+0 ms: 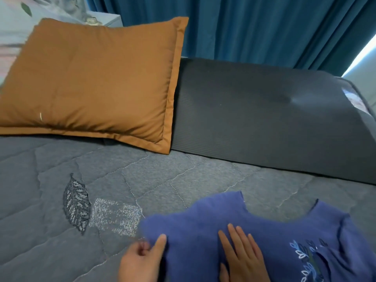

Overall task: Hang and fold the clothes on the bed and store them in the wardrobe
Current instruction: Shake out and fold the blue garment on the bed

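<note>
A blue top (284, 231) with a pale leaf embroidery on its right part lies spread on the grey quilted bed cover (142, 180) at the lower right. My left hand (142, 259) pinches the top's left edge between thumb and curled fingers. My right hand (242, 255) rests flat on the middle of the cloth with its fingers straight. The wardrobe is out of sight.
An orange pillow (95, 82) leans at the head of the bed on the left. Beside it on the right lies a dark grey ribbed cushion (264, 119). Teal curtains (254, 27) hang behind. A leaf pattern (76, 202) is stitched into the cover.
</note>
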Tool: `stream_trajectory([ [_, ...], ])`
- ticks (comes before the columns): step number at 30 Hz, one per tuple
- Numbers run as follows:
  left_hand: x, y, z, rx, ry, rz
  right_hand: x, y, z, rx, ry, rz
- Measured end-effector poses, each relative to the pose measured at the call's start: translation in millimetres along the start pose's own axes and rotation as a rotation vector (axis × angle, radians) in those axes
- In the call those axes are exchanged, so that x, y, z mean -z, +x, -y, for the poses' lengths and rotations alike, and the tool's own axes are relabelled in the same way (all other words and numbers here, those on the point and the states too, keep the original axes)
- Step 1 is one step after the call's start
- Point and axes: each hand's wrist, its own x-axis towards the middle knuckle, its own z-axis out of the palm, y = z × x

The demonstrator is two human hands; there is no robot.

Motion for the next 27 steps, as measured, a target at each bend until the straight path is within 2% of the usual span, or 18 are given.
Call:
stream_trajectory([
  [3, -10.5, 4.4, -3.0, -0.024, 0.148, 0.144, -4.0, 3.2, -1.5, 0.019, -0.013, -0.024],
  [5, -9.3, 11.9, -7.4, -0.005, -0.004, 0.128, -4.5, 5.4, -1.5, 0.025, -0.002, -0.034],
  [7, -6.2, 10.1, -12.0, 0.076, -0.294, 0.161, -3.7, 5.8, -0.5, 0.015, 0.009, -0.037],
  [9, -1.7, 4.6, -11.8, 0.182, -0.542, 0.288, -1.8, 4.2, 2.0, 0.004, 0.0, -0.018],
  [11, 9.2, 1.4, -8.4, 0.194, -0.622, 0.41, 2.5, 3.4, 4.9, -0.006, -0.041, 0.026],
  [14, 24.8, -10.1, -4.4, 0.237, -0.62, 0.729, 10.2, 1.9, 8.0, -0.029, -0.111, 0.12],
  [16, 27.4, -16.2, 0.2, 0.243, -0.516, 0.849, 14.6, 1.4, 10.4, -0.042, -0.152, 0.191],
  [18, 20.5, -15.4, 5.8, 0.211, -0.486, 0.798, 17.5, 1.2, 12.4, -0.05, -0.175, 0.245],
  [21, 10.1, -20.1, 3.6, 0.219, -0.602, 0.753, 18.5, 0.0, 12.5, -0.058, -0.188, 0.288],
  [24, 9.7, -26.5, -4.1, 0.268, -0.747, 0.814, 19.1, 0.5, 11.9, -0.064, -0.199, 0.307],
  [27, 13.9, -25.9, -5.6, 0.307, -0.796, 0.861, 17.9, -0.5, 10.6, -0.059, -0.199, 0.308],
])
